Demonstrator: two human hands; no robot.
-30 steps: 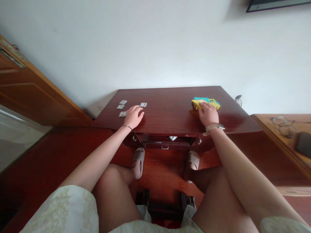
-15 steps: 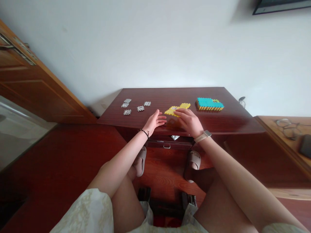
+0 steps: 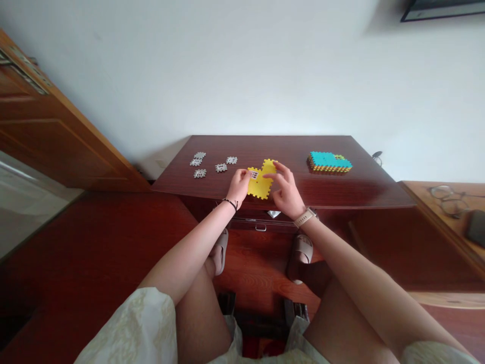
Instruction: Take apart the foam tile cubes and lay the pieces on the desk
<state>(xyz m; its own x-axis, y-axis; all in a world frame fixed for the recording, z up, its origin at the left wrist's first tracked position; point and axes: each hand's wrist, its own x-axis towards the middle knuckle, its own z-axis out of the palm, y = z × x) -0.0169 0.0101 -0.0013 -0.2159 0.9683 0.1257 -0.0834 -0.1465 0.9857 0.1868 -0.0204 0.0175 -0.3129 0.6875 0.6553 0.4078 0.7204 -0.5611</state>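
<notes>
We can read no text, label, brand, number or sign here. Any lettering on the yellow panel [image 3: 260,186], the grey tiles [image 3: 221,167] or the stack [image 3: 325,158] is too small for us to make out, as on the screen [image 3: 443,10].

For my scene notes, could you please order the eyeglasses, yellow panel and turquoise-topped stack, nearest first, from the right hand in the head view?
1. Yellow panel, just left.
2. Turquoise-topped stack, tabletop's right side.
3. Eyeglasses, far right, beyond the tabletop.
</notes>
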